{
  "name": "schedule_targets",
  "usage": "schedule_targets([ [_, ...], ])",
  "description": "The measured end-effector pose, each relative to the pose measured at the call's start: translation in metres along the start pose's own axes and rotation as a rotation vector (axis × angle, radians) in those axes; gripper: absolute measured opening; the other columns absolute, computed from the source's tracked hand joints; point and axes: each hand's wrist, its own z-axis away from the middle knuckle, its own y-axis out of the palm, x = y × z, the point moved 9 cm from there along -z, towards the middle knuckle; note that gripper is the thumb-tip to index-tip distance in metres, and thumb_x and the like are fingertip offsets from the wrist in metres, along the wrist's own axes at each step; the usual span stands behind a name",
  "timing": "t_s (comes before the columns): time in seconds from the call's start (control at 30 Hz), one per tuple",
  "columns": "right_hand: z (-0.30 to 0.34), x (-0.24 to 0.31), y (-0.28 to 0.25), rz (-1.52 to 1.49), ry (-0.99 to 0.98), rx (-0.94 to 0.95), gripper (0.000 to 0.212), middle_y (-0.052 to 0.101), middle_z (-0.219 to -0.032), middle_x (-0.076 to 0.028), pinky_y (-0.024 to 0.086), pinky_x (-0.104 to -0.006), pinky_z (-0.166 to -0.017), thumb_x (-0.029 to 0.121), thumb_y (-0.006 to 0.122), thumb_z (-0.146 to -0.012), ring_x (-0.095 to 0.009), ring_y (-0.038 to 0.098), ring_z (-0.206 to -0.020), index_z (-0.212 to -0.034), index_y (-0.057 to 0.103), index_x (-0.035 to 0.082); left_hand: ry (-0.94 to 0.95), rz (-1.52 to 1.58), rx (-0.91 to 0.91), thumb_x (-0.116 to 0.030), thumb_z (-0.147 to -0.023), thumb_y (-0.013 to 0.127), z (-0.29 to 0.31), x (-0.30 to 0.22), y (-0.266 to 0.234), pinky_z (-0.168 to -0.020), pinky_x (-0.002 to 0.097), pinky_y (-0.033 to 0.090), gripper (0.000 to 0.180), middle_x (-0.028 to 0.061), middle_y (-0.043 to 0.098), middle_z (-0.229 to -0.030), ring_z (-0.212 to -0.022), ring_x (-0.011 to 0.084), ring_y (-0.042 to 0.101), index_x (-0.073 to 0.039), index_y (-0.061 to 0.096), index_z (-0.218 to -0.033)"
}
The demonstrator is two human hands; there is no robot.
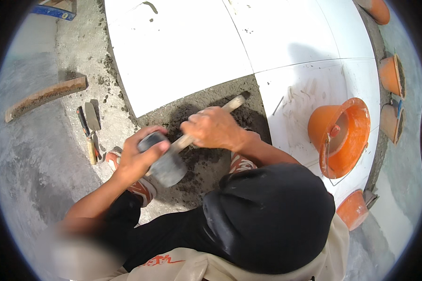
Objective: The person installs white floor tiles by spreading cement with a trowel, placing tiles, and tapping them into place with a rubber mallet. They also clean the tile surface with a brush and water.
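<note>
My left hand [138, 157] wraps over the black rubber head of a mallet [168, 165]. My right hand [213, 127] grips its wooden handle near the middle; the handle's end points up and right toward the white tiles. The mallet hangs low over a patch of dark wet mortar [206, 164] in the gap between laid tiles. I squat, with my black-trousered knee [272, 220] at the lower middle and my orange-and-white shoes [143, 187] on either side of the mortar.
Large white tiles [183, 51] cover the floor ahead and to the right. An orange bucket [342, 136] stands on a tile at the right, with more orange buckets [389, 75] along the edge. Two trowels [91, 126] and a wooden board [44, 97] lie on bare concrete at the left.
</note>
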Motion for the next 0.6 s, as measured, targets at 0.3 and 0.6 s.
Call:
schedule_targets([
  [0.3, 0.026, -0.069, -0.001, 0.013, 0.031, 0.045, 0.013, 0.064, -0.069, -0.005, 0.056, -0.0412, -0.055, 0.017, 0.075, -0.08, -0.026, 0.071, -0.062, -0.086, 0.065, 0.011, 0.053, -0.002, -0.079, -0.035, -0.092, 0.078, -0.045, -0.011, 0.042, -0.089, 0.0307, 0.053, 0.041, 0.0069, 0.075, -0.105, -0.098, 0.0133, 0.066, 0.001, 0.075, -0.112],
  [0.6, 0.038, -0.058, 0.007, -0.075, 0.018, -0.004, 0.011, 0.065, -0.069, -0.005, 0.055, -0.0413, -0.055, 0.014, 0.073, -0.078, -0.026, 0.069, -0.061, -0.085, 0.066, 0.012, 0.047, 0.012, -0.128, -0.033, -0.093, 0.075, -0.033, -0.013, 0.048, -0.091, 0.0308, 0.053, 0.037, 0.0086, 0.074, -0.108, -0.101, 0.0138, 0.066, -0.001, 0.076, -0.112],
])
